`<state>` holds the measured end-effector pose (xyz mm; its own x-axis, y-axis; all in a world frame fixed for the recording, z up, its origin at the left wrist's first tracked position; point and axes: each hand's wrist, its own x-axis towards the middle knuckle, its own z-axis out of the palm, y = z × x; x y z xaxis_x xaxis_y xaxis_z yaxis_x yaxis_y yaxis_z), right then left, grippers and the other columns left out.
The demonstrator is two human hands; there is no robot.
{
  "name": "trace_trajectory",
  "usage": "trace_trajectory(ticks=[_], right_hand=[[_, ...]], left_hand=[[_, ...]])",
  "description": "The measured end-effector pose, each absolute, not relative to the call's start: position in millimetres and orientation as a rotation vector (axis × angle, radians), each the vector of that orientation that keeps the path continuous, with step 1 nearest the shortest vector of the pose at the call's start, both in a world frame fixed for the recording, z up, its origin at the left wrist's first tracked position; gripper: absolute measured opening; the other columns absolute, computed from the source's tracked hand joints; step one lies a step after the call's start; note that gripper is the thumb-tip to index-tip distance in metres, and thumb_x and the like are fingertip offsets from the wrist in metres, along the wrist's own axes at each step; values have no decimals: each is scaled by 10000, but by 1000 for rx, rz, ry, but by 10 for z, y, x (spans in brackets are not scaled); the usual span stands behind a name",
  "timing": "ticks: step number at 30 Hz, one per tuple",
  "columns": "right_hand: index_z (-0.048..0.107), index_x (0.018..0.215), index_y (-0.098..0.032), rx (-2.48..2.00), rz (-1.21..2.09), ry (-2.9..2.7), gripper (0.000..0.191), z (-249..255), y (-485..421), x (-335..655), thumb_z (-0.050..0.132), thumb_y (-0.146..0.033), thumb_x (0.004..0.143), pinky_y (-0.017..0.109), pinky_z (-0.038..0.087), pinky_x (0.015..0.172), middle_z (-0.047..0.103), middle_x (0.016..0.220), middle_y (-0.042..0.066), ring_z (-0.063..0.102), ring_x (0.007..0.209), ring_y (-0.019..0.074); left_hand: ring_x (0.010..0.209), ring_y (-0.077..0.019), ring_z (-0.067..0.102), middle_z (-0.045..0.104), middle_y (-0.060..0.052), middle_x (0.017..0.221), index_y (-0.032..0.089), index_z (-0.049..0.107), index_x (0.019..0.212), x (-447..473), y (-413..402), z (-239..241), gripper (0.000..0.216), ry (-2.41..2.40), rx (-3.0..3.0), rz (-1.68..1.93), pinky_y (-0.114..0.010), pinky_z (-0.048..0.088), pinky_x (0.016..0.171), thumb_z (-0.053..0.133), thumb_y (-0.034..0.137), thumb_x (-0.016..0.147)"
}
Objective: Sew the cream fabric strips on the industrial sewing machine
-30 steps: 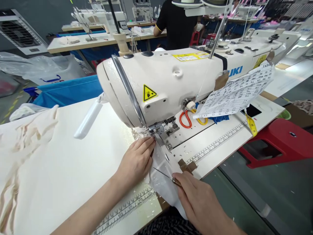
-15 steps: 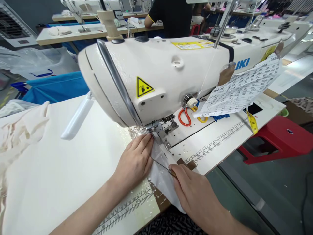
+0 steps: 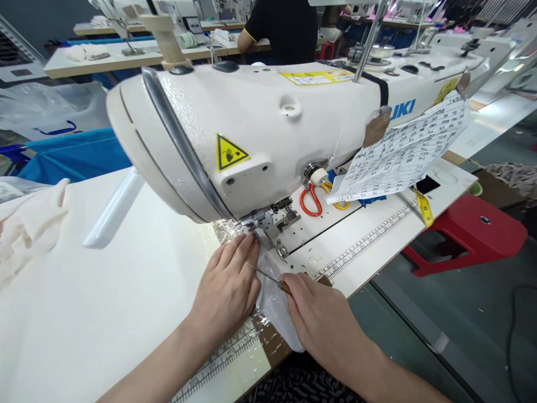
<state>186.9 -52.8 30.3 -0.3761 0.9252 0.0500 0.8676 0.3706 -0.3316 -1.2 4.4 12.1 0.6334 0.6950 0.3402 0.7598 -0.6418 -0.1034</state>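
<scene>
A cream sewing machine [image 3: 268, 129] stands on the white table [image 3: 104, 302]. My left hand [image 3: 229, 288] lies flat with fingers together, pressing a piece of white fabric [image 3: 274, 310] just before the presser foot [image 3: 264, 221]. My right hand [image 3: 321, 319] pinches a thin metal awl [image 3: 268, 277] with a brown handle. The awl's tip points at the fabric beside my left fingertips. The fabric hangs over the table's front edge between my hands.
Orange and yellow scissors [image 3: 312, 198] lie behind the needle, under a printed paper sheet [image 3: 403, 151] taped to the machine. Cream cloth [image 3: 29, 224] is heaped at the left. A red stool [image 3: 470, 235] stands to the right. A person in black [image 3: 281, 28] works at the back.
My right hand has slid forward and left with the awl, closing on my left hand and the presser foot. My head has moved closer to the machine.
</scene>
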Motion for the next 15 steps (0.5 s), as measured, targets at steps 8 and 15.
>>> trace_trajectory(ticks=[8,15], right_hand=[[568,1088,-132,-1607,409,-2476,231,354,-475,1816,535,-6,898,327,518,548,670,877,59,691,750,232],[560,1082,-144,-1617,407,-2451,204,329,-433,1791,503,-40,916,320,498,540,679,883,66,694,751,238]], left_hand=[[1336,-342,458,526,-225,1412,-26,494,1345,-13,6,111,462,-1135,-2669,-397,-471,402,1088,377,193,956],[1338,-326,452,544,-210,1391,0,496,1337,-34,-5,114,450,-1132,-2715,-442,-476,373,1109,353,200,960]])
